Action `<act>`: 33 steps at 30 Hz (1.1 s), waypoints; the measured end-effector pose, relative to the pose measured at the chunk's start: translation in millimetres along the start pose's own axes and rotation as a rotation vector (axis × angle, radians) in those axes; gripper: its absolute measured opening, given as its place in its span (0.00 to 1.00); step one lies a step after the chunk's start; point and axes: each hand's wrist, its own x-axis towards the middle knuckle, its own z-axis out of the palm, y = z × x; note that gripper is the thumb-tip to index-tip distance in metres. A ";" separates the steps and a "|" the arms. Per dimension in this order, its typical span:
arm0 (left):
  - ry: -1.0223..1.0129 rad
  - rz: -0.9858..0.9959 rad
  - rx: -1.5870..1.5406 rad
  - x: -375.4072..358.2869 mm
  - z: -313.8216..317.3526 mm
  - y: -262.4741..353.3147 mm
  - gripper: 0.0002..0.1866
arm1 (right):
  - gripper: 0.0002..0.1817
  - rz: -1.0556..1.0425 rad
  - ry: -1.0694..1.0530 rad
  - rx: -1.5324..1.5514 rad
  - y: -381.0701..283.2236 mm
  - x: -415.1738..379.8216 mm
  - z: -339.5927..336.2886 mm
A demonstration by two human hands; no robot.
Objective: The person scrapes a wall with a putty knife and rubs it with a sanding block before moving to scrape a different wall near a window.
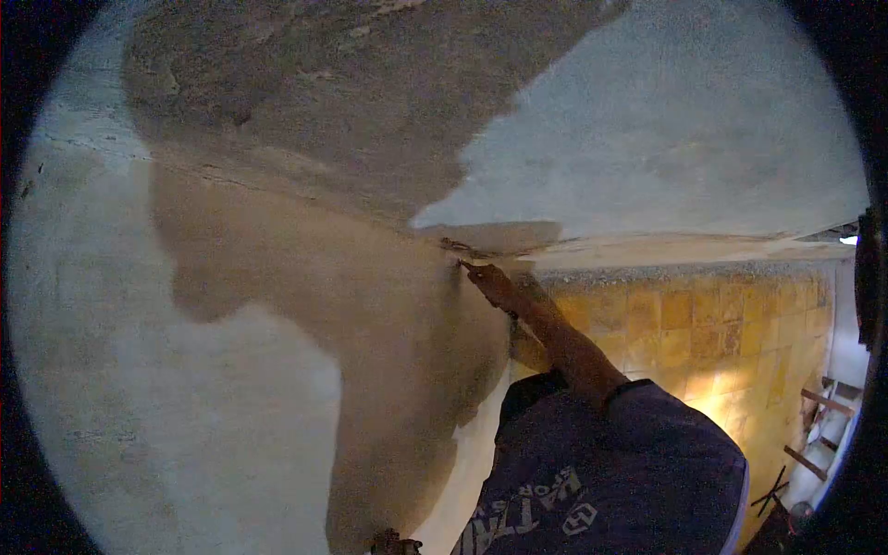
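My right hand reaches to the seam where two plastered surfaces meet. Its fingers look closed, with a thin tip pointing at the seam; whatever they hold is too dark to make out. Around the hand spreads a brown, damp-looking plaster patch, with a darker brown patch above the seam. Right at the fingertips, the seam has a rough, dark edge. A dark shape that looks like my left hand is cut off at the bottom edge, over the brown plaster; its fingers cannot be made out.
Pale grey plaster lies at the upper right and more pale plaster at the lower left. Yellow-brown tiles reflect light on the right. Wooden pieces lie at the far right. My dark printed shirt covers the lower middle.
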 end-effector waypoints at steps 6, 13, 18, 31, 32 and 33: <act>0.090 0.055 0.037 0.3 14.9 -4.3 0.18 | 0.20 -0.283 0.229 0.116 86.8 8.2 22.1; 0.204 0.171 0.074 0.9 18.6 -8.5 0.17 | 0.21 0.831 0.099 0.069 -94.3 57.5 32.4; 0.243 0.198 0.092 1.1 17.0 -1.0 0.17 | 0.17 0.750 -0.025 -0.317 -59.8 51.4 25.1; 0.152 -0.058 0.052 -6.9 9.8 11.1 0.18 | 0.18 0.763 -0.005 -0.253 -72.2 57.6 33.6; 0.148 -0.075 0.051 -7.3 8.0 13.1 0.18 | 0.17 0.648 -0.014 -0.577 -90.9 63.6 38.1; 0.137 -0.096 0.044 -8.8 7.5 14.0 0.18 | 0.16 0.668 0.007 -0.470 -95.1 64.0 37.2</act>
